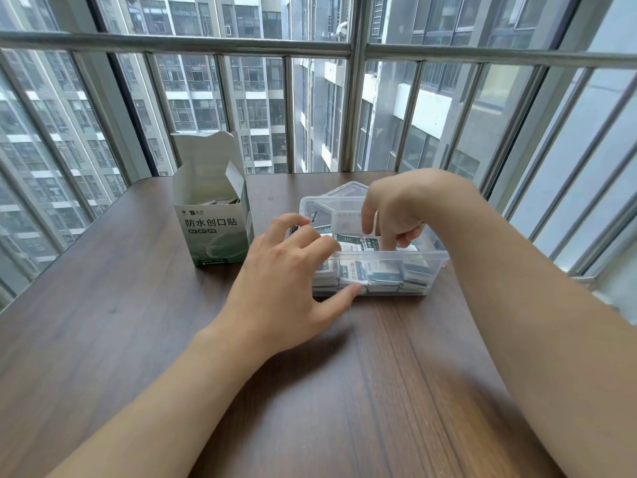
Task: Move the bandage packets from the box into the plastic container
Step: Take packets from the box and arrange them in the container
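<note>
The open green-and-white bandage box (213,232) stands upright at the left, with a few packets showing inside its top. To its right sits the clear plastic container (427,260), holding several bandage packets (382,270) in stacks. My left hand (286,270) holds the container's near-left corner, thumb against the front wall and fingers curled over the rim. My right hand (396,212) reaches down into the container with curled fingers. Its thumb and index finger point down and appear to pinch a pale upright packet (344,220).
The container's clear lid (344,191) lies behind it. The brown wooden table (138,322) ends at a metal window railing (358,98) just past the box and container.
</note>
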Tool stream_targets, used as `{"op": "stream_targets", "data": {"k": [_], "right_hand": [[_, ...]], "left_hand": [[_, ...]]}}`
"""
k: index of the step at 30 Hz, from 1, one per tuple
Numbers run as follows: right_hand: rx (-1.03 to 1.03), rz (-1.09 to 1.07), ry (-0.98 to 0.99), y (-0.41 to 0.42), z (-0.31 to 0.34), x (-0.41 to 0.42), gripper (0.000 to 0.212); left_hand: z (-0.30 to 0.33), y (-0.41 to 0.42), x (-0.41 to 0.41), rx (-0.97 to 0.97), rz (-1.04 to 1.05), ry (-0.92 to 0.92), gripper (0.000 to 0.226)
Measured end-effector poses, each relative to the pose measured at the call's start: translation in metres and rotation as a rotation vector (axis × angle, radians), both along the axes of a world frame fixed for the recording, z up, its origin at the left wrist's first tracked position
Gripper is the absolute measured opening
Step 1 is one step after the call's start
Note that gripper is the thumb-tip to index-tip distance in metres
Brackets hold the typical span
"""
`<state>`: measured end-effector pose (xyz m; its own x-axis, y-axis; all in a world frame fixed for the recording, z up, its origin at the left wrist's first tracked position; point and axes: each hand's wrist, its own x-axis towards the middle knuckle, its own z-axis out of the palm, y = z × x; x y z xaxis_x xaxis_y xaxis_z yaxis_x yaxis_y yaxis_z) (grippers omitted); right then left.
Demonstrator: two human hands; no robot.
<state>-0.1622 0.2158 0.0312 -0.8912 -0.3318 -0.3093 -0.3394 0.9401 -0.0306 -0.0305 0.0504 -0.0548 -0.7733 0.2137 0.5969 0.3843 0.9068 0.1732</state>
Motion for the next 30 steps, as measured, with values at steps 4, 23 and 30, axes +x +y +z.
{"op": "stream_targets", "data": {"k": [4,23,30], "right_hand": [[-0.006,0.029,-0.019,-0.004,-0.001,0.002,0.035],[0.111,0.009,0.020,0.004,0.012,0.012,0.043],[0.036,0.005,0.025,0.007,0.022,0.016,0.046]], "left_hand": [[0.000,0.000,0.000,0.000,0.002,-0.004,0.051],[0.000,-0.001,0.001,0.011,-0.013,-0.011,0.049],[0.003,0.000,0.003,0.047,-0.030,0.009,0.056]]}}
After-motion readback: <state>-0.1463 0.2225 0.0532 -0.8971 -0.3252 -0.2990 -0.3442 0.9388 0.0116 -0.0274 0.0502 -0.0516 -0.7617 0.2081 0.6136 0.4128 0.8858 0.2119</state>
